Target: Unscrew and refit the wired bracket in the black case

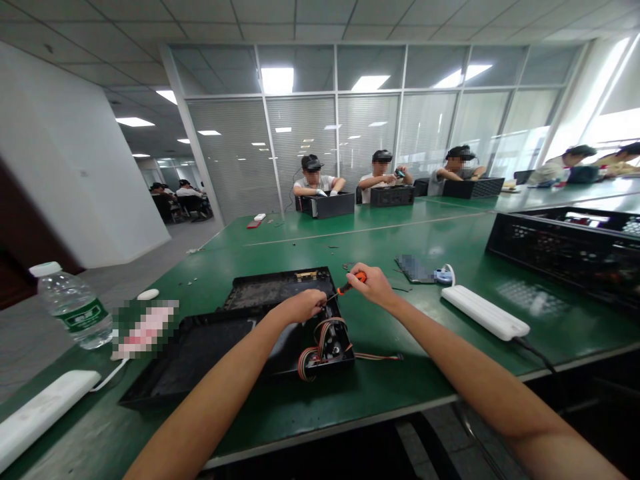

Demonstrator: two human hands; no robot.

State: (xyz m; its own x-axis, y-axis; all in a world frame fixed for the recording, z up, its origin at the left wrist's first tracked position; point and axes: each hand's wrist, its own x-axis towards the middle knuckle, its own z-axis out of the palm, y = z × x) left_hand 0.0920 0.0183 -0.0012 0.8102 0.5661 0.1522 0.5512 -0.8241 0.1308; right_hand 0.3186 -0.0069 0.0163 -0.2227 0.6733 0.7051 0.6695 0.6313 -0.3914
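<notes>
An orange-and-black screwdriver [345, 289] is held by my right hand [369, 283], its fingers closed round the handle end. The shaft points down and left to my left hand [306, 305], whose fingers are closed near the tip at the right edge of an open black casing [270, 293]. Whatever those fingers pinch is too small to make out. A second black tray-like part [200, 353] lies nearer to me. Striped multicoloured wires [320, 350] hang over the casing's front right part, below my left hand, and one bundle trails onto the green table.
On the green table [400, 373] are a water bottle [77, 307] at left, white power strips [483, 312] at both sides, a phone [417, 269], small loose parts, and a large black case [565, 253] at right. Several people work across the table.
</notes>
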